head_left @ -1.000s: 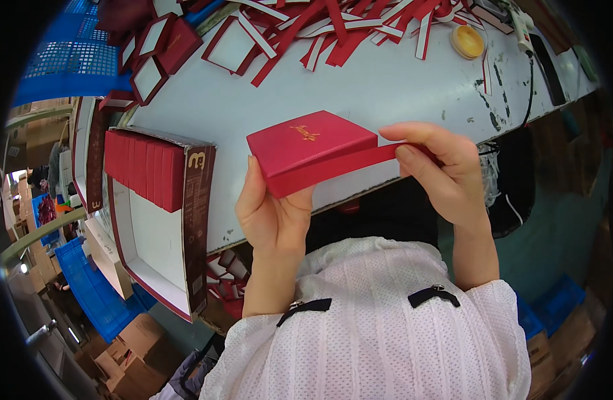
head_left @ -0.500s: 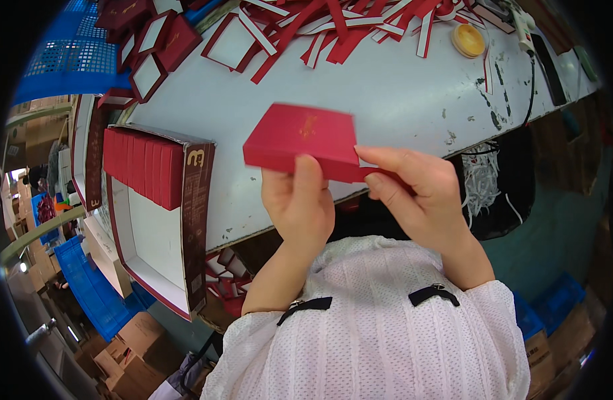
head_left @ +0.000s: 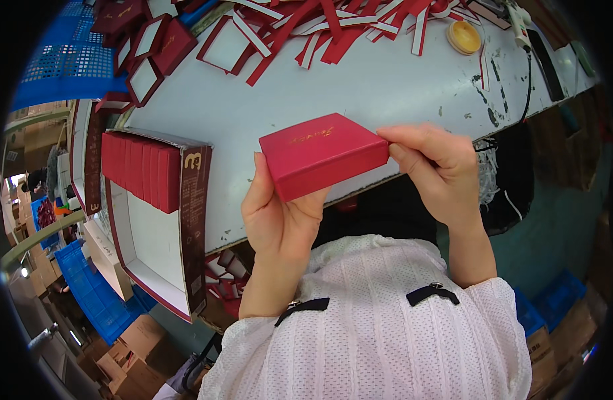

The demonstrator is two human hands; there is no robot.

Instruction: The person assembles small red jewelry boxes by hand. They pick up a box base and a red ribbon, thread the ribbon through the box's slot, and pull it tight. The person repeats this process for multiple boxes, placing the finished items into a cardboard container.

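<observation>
Red box [head_left: 322, 160] is pinched between my hands, left hand [head_left: 280, 217] cupping its near corner, right hand [head_left: 434, 170] gripping the far end. I'm holding it just above the table [head_left: 360, 87] edge, lid up, probably to check it, right of the carton [head_left: 156, 220] of matching boxes.

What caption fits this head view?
Both hands, left and right, hold a red box over a table.

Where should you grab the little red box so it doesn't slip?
Best by its short side walls, one hand from each side. The red box is flat and wide, so its thin edges fit between fingers. The left hand cups its lower left corner and the right hand pinches its right end.
</observation>
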